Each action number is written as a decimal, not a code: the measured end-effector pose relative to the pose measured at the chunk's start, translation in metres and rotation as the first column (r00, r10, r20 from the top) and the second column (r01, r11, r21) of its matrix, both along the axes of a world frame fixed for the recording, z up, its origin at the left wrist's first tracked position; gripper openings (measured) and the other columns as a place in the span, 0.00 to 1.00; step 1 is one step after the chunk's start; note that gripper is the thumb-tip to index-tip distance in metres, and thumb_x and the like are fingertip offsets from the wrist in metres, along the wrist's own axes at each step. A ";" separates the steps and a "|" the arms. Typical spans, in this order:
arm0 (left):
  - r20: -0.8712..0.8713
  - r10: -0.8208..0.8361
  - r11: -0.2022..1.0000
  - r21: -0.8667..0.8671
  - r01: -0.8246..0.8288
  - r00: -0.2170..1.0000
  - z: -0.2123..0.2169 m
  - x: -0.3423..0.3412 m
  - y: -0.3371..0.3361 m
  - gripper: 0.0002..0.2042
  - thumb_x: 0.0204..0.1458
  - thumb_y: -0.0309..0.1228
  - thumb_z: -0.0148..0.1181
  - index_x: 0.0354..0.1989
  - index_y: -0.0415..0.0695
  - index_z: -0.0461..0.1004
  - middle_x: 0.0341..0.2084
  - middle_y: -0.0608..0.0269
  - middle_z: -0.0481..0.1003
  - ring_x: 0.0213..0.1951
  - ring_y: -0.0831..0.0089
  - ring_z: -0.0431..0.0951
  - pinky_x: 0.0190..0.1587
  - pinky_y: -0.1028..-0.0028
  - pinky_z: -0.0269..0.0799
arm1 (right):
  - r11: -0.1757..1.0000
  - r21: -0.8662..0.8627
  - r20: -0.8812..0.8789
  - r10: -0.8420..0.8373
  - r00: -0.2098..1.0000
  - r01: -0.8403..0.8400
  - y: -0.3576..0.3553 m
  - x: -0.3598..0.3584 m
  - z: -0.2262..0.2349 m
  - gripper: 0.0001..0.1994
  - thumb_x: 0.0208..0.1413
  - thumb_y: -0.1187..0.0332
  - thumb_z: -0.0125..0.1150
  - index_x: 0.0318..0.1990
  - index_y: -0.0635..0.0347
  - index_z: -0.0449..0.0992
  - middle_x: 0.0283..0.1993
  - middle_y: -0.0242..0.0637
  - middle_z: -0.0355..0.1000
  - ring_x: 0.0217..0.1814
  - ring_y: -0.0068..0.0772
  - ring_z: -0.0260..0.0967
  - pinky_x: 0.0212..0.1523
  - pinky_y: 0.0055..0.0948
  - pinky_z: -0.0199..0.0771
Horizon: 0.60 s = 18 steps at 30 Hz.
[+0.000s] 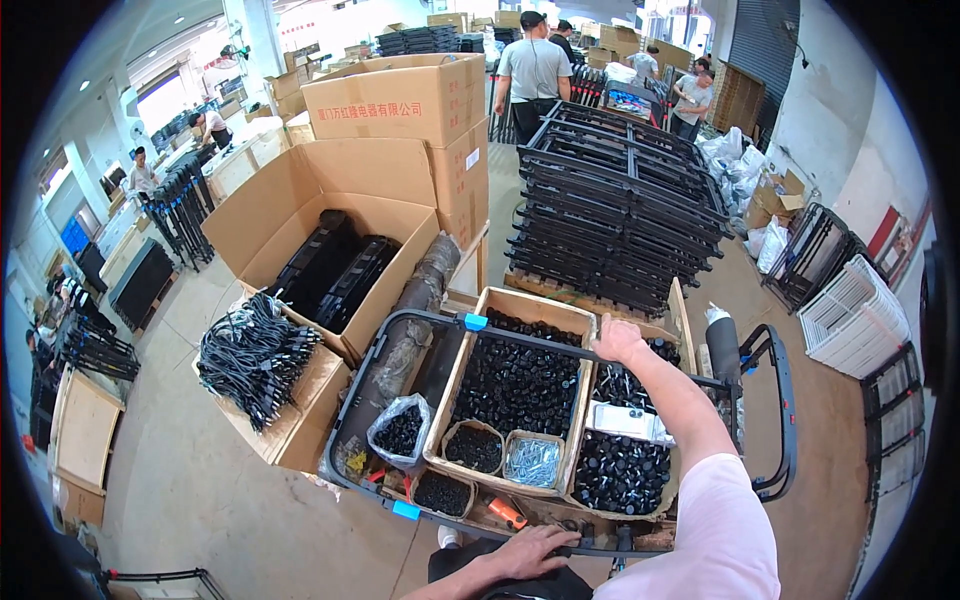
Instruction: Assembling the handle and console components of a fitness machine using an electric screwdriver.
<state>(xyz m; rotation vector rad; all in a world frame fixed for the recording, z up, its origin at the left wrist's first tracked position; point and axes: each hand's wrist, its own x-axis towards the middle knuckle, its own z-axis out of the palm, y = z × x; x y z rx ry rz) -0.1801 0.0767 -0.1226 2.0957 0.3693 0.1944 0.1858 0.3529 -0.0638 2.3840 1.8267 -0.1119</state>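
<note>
A black tubular frame [352, 402] with blue tape pieces lies across the workbench, over wooden bins of small parts. My right hand [620, 340] reaches to its far bar and is closed around it, beside the bin's wooden edge. At the near edge, my left hand [536, 551] rests low with its fingers stretched out, close to the near bar. An orange-handled tool [506, 513] lies just beyond it. The wooden bin [437, 424] between holds black caps, plus small boxes of dark screws [473, 448] and silver screws [533, 461]. A white box-like object [629, 421] sits among black knobs [620, 474].
Bundled black cables [258, 358] lie on a carton at left, before an open carton [410, 235] of black parts. Stacked black frames [620, 210] stand beyond the bench. White racks [857, 318] lean at right. Several people work in the background, one [536, 75] standing behind the stack.
</note>
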 end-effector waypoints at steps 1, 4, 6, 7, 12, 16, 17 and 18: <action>0.003 -0.010 1.000 -0.002 0.010 1.000 -0.002 0.000 0.000 0.24 0.65 0.40 0.61 0.68 0.50 0.66 0.56 0.49 0.74 0.59 0.46 0.74 0.60 0.54 0.71 | 1.000 -0.002 0.003 -0.010 1.000 0.010 -0.002 0.002 0.000 0.22 0.65 0.56 0.52 0.51 0.66 0.82 0.53 0.54 0.81 0.59 0.51 0.79 0.59 0.47 0.79; -0.075 -0.033 0.991 -0.129 0.023 0.997 -0.008 0.000 0.004 0.27 0.64 0.47 0.61 0.67 0.49 0.66 0.58 0.45 0.75 0.57 0.45 0.78 0.56 0.54 0.75 | 0.991 -0.126 0.056 0.054 0.997 -0.047 -0.002 0.009 -0.003 0.23 0.64 0.50 0.55 0.48 0.60 0.86 0.49 0.48 0.83 0.56 0.50 0.82 0.58 0.46 0.80; -0.156 -0.128 0.989 -0.090 0.115 0.979 -0.008 0.002 0.008 0.27 0.63 0.50 0.61 0.65 0.49 0.66 0.52 0.47 0.77 0.50 0.44 0.81 0.50 0.52 0.78 | 0.994 -0.106 0.087 0.033 0.996 -0.024 -0.003 0.014 -0.005 0.22 0.62 0.51 0.56 0.48 0.59 0.86 0.49 0.47 0.84 0.55 0.48 0.82 0.57 0.45 0.80; -0.155 -0.127 0.989 -0.093 0.113 0.980 -0.013 0.001 0.007 0.27 0.63 0.50 0.61 0.65 0.49 0.66 0.52 0.47 0.77 0.50 0.44 0.81 0.50 0.52 0.78 | 0.996 -0.086 0.115 0.028 0.993 -0.019 -0.002 0.009 -0.001 0.21 0.59 0.52 0.58 0.48 0.57 0.87 0.49 0.45 0.84 0.54 0.47 0.83 0.57 0.44 0.81; -0.030 -0.130 0.991 0.014 0.130 0.991 -0.020 -0.002 0.006 0.25 0.65 0.50 0.59 0.65 0.52 0.68 0.50 0.54 0.76 0.48 0.48 0.81 0.48 0.53 0.80 | 0.955 -0.261 0.199 0.194 0.961 -0.138 -0.009 0.000 0.010 0.20 0.56 0.53 0.63 0.46 0.58 0.87 0.49 0.43 0.84 0.52 0.43 0.84 0.53 0.42 0.83; 0.011 -0.175 0.984 0.050 0.174 0.985 -0.025 0.000 0.006 0.24 0.66 0.49 0.57 0.66 0.55 0.68 0.51 0.55 0.76 0.50 0.49 0.81 0.49 0.53 0.80 | 0.962 -0.227 0.220 0.203 0.954 -0.152 -0.004 0.032 -0.015 0.18 0.52 0.57 0.66 0.46 0.58 0.87 0.49 0.43 0.84 0.50 0.45 0.84 0.51 0.42 0.84; -0.012 -0.188 0.982 0.029 0.189 0.982 -0.021 -0.001 0.009 0.24 0.66 0.48 0.57 0.68 0.56 0.67 0.51 0.55 0.76 0.50 0.50 0.81 0.49 0.53 0.81 | 0.965 -0.195 0.201 0.217 0.955 -0.178 -0.004 0.029 -0.017 0.19 0.51 0.56 0.66 0.46 0.57 0.87 0.49 0.43 0.84 0.50 0.46 0.84 0.51 0.42 0.84; -0.034 -0.203 0.979 0.007 0.203 0.979 -0.019 -0.002 0.010 0.24 0.67 0.47 0.56 0.69 0.57 0.66 0.51 0.55 0.76 0.51 0.50 0.80 0.49 0.54 0.81 | 0.950 -0.275 0.134 0.191 0.972 -0.149 -0.004 0.035 -0.014 0.20 0.52 0.57 0.66 0.47 0.59 0.86 0.49 0.45 0.84 0.52 0.46 0.83 0.52 0.44 0.83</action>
